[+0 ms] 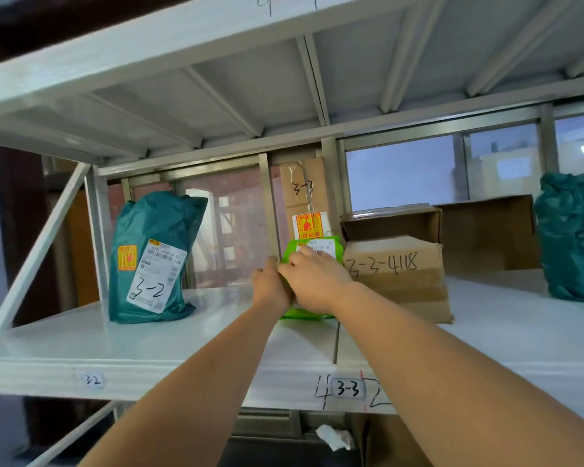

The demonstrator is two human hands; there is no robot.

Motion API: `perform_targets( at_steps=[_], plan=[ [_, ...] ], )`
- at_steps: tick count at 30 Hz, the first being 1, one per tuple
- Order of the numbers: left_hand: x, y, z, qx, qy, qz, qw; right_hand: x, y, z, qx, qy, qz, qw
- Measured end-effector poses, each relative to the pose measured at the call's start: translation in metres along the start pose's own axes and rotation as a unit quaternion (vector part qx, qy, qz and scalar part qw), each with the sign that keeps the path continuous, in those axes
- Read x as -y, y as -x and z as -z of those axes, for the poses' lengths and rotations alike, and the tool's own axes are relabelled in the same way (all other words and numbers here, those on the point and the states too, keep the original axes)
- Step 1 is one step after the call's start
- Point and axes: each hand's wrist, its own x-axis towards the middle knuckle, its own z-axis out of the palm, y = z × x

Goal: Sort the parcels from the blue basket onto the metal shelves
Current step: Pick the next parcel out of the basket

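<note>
A bright green parcel (pixel 295 249) with a white label stands upright on the white metal shelf (pixel 149 342), just left of a brown box marked 3-3-4118 (pixel 397 274). My left hand (pixel 269 285) grips the parcel's left edge. My right hand (pixel 312 281) lies across its front and covers most of it. Behind it a tall cardboard parcel marked 3-3 (pixel 304 197) leans at the back. The blue basket is out of view.
A teal bag marked 3-2 (pixel 152 257) stands at the left of the shelf. An open brown carton (pixel 486 230) and another teal bag (pixel 573 237) are at the right. Shelf edge tags read 3-2 (pixel 92 380) and 3-3 (pixel 346 389). Another shelf hangs overhead.
</note>
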Motion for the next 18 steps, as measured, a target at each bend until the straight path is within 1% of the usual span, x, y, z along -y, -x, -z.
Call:
perform_targets(
  at_steps=[1, 3, 5, 7, 9, 11, 12, 18],
  plan=[
    [0.0, -0.001, -0.001, 0.011, 0.004, -0.001, 1.0, 0.0, 0.0, -0.002, 0.018, -0.018, -0.007, 1.0],
    [0.002, -0.004, -0.002, 0.006, 0.015, 0.005, 1.0, 0.001, 0.0, -0.007, 0.06, -0.047, -0.02, 0.997],
    [0.004, -0.004, -0.002, 0.012, 0.001, 0.014, 1.0, 0.003, 0.0, -0.013, 0.073, -0.065, -0.027, 0.995],
    [0.006, -0.002, 0.0, 0.001, -0.003, -0.001, 1.0, 0.006, -0.001, -0.019, 0.052, -0.074, -0.036, 0.995],
    [0.007, 0.001, 0.004, -0.028, 0.008, -0.012, 1.0, 0.009, -0.002, -0.022, 0.018, -0.08, -0.049, 0.995],
    [0.009, 0.002, 0.009, -0.071, 0.009, -0.006, 0.997, 0.011, -0.002, -0.023, -0.011, -0.086, -0.056, 0.995],
    [0.01, 0.003, 0.01, -0.08, 0.004, -0.003, 0.997, 0.011, -0.002, -0.023, -0.02, -0.087, -0.055, 0.995],
    [0.007, 0.007, 0.016, -0.093, -0.001, -0.014, 0.996, 0.01, -0.001, -0.017, -0.012, -0.077, -0.051, 0.996]
  ],
)
